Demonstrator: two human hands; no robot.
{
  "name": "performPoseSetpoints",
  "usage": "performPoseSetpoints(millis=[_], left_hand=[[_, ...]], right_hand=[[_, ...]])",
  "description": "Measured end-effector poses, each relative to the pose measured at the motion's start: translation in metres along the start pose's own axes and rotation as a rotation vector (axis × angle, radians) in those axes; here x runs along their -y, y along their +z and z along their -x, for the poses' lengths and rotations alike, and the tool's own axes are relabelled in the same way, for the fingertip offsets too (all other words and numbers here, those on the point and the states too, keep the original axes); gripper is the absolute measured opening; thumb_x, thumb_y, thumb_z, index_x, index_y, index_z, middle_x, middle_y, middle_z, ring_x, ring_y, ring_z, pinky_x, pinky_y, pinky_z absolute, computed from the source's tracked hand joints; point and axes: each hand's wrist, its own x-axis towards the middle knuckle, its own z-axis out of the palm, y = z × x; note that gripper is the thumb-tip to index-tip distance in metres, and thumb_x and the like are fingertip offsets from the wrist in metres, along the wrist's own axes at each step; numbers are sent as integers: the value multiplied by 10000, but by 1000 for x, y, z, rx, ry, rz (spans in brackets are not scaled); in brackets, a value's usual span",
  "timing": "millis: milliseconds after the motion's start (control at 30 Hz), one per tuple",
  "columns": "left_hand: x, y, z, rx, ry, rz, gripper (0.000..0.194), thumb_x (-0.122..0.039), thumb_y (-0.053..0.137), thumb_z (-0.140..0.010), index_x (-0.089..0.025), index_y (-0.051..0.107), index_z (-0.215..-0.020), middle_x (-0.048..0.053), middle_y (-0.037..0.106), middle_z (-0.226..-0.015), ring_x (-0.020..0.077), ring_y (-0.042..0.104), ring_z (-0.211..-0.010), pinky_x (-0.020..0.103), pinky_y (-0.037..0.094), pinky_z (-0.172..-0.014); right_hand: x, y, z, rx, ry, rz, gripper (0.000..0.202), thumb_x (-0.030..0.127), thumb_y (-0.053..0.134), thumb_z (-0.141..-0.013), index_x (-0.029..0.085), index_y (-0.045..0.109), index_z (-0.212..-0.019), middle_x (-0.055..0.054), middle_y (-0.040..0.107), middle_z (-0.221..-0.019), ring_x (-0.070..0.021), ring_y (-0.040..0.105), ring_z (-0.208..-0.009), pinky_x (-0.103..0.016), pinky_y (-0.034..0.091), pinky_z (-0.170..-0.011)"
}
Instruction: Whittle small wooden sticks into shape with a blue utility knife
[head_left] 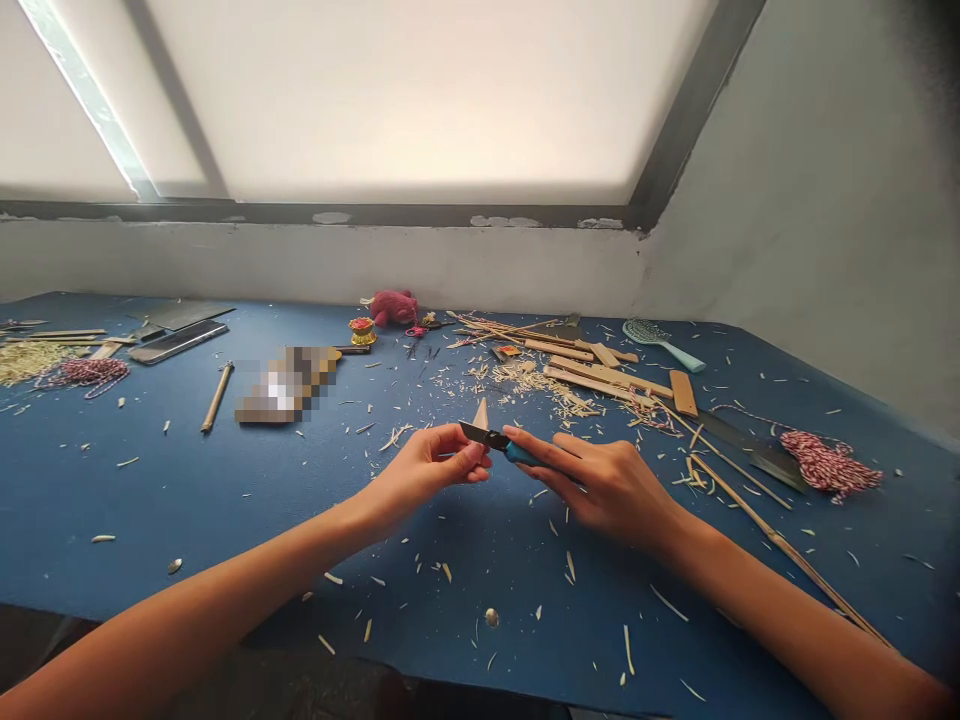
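Note:
In the middle of the head view, my left hand (442, 458) is closed on a small pointed piece of wood (481, 412), its tip sticking up above the fingers. My right hand (600, 475) grips a knife (527, 456) with a blue handle and a dark blade. The blade points left and lies across the wood, close to my left thumb. Most of the handle is hidden under my right fingers. Both hands are above the blue table (337, 510).
Wood shavings (525, 380) litter the table. Bamboo strips (615, 375), a broad blade (757, 450), red-and-white string (829, 465) and a hairbrush (664, 342) lie right. A phone (180, 341), a short stick (217, 398) and more string (90, 372) lie left. A wall stands behind.

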Motion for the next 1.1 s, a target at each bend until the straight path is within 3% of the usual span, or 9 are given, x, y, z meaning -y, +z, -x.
performPoseSetpoints(millis=[100,267,333,433,533,733,933,1100], left_hand=[[-3,1,2,26,-12,-61,308,-418,605,-786,-135,607,-907,63,624,-895,126,578,-787,275,434,-771],[-3,17,10,338,-104,-36,247,-377,607,-792,-134,588,-834,43,622,-797,106,581,-690,273,453,-712],[-1,19,10,294,-96,3,244,-368,601,-801,-141,584,-890,53,633,-834,118,601,-742,288,457,-750],[0,15,6,131,-115,129,296,-334,632,-786,-166,541,-1011,94,655,-971,165,626,-885,345,444,-856],[-2,9,1,69,-153,265,279,-311,640,-781,-160,550,-997,125,625,-1107,196,605,-988,380,415,-925],[0,6,-2,-26,-122,140,232,-345,628,-781,-170,635,-934,50,613,-1030,132,537,-972,281,399,-901],[-3,7,0,-5,-107,295,254,-291,668,-750,-157,597,-953,70,630,-1040,137,564,-1014,308,350,-985],[-3,8,1,27,-155,313,226,-306,663,-761,-141,554,-871,100,644,-1039,139,593,-969,304,385,-938]], right_hand=[[-7,-3,-2,9,19,-16,480,365,402,-922,313,339,-1395,13,585,-685,-77,441,-508,-207,297,-482],[-40,-16,-5,-160,463,39,456,409,369,-922,295,421,-1360,-36,690,-829,-121,540,-537,-241,356,-484],[-46,-21,-4,-209,540,25,469,405,367,-923,277,405,-1372,-47,699,-882,-127,553,-537,-251,369,-481],[-39,-22,-6,-201,507,-77,479,381,366,-926,276,364,-1394,-49,677,-1048,-129,593,-581,-256,415,-511],[-23,-17,-8,-151,428,-112,465,362,399,-917,322,372,-1380,-17,627,-1167,-168,650,-795,-271,470,-628],[-11,-7,-5,-126,364,-216,474,333,439,-907,323,366,-1375,5,617,-1183,-181,645,-919,-273,495,-698],[-9,0,-4,-102,318,-266,496,321,448,-907,298,340,-1391,-11,624,-1172,-180,641,-933,-281,496,-759],[-10,7,-2,-82,290,-256,518,311,447,-909,314,299,-1405,-8,627,-1167,-176,640,-922,-293,486,-789]])
